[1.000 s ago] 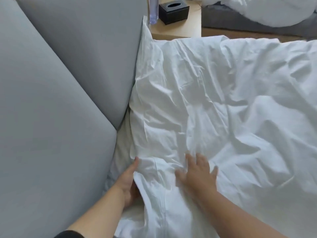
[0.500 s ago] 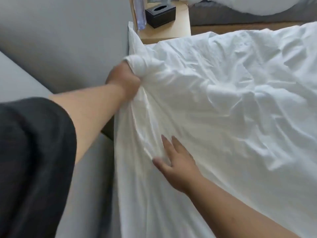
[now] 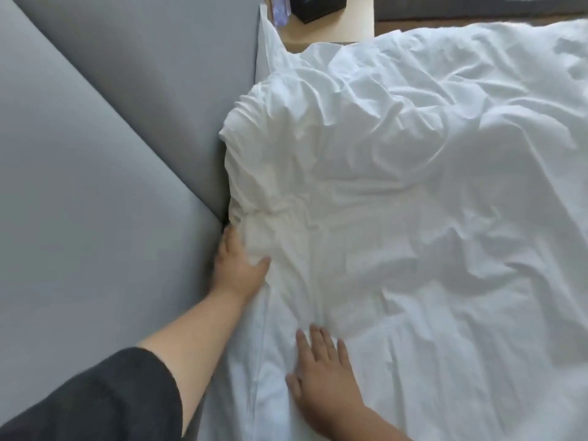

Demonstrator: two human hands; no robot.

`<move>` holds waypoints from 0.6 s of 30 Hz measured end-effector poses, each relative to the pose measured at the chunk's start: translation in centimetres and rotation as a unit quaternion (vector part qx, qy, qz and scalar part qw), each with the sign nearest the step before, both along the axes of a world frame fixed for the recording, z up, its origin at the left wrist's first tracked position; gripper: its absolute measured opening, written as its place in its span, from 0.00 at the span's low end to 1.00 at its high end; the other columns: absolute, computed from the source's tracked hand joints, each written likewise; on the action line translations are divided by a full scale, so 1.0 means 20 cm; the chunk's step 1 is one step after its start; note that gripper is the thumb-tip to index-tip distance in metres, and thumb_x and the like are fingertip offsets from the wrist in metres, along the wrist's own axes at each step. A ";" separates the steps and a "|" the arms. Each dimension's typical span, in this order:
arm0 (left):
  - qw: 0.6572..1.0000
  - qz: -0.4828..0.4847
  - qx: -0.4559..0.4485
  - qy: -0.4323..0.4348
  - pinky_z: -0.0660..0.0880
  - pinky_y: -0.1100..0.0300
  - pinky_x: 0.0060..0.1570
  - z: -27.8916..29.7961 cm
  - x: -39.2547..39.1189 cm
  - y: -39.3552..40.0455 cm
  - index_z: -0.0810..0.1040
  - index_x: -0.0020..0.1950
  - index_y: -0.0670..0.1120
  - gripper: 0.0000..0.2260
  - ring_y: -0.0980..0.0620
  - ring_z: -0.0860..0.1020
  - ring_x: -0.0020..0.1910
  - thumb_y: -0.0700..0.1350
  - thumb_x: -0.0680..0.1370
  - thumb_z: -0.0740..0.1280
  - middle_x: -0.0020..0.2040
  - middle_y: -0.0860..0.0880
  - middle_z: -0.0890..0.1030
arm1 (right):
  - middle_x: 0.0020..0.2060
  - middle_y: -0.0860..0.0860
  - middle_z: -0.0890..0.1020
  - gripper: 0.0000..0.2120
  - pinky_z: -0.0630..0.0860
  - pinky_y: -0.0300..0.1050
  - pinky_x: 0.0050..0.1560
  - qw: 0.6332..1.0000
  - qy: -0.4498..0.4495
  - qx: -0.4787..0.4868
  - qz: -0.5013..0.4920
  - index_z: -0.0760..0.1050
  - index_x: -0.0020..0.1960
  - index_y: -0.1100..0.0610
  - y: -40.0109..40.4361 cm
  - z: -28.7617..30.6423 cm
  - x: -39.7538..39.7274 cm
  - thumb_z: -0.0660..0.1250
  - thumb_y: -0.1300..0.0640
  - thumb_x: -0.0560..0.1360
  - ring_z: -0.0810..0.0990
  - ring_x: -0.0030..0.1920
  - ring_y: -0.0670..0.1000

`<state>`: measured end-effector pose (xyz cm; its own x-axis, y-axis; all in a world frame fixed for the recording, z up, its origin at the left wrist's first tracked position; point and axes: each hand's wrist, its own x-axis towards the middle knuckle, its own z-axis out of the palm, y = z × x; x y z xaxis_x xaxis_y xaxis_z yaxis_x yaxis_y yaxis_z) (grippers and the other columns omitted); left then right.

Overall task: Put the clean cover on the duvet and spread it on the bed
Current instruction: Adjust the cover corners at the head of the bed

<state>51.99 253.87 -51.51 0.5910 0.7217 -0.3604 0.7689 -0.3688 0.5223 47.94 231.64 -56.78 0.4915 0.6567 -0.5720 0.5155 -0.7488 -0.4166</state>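
Note:
The white covered duvet (image 3: pixel 413 202) lies crumpled across the bed and fills the right side of the view. Its upper edge is bunched against the grey headboard (image 3: pixel 127 128). My left hand (image 3: pixel 237 268) sits at that edge where duvet meets headboard, fingers partly tucked into the fabric and thumb on top. My right hand (image 3: pixel 324 374) rests flat on the duvet lower down, fingers spread, holding nothing. A seam of the cover (image 3: pixel 264 345) runs down between my two hands.
A light wooden nightstand (image 3: pixel 334 27) stands beyond the bed's top corner, carrying a black box (image 3: pixel 318 7) and a clear bottle (image 3: pixel 280 11). More grey and white bedding shows at the far top right.
My left hand has let go of the raised bunch of duvet near the top corner and come down to the edge by the headboard. My right hand slid lower on the duvet.

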 end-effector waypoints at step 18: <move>0.925 0.154 -0.325 0.123 0.77 0.60 0.57 -0.21 -2.02 -1.10 0.79 0.62 0.54 0.32 0.53 0.78 0.60 0.61 0.61 0.78 0.58 0.55 0.80 | 0.38 0.45 0.76 0.34 0.66 0.46 0.34 0.985 0.126 -0.106 -0.054 0.70 0.46 0.52 -0.17 0.07 -0.87 0.56 0.20 0.67 0.76 0.40 0.49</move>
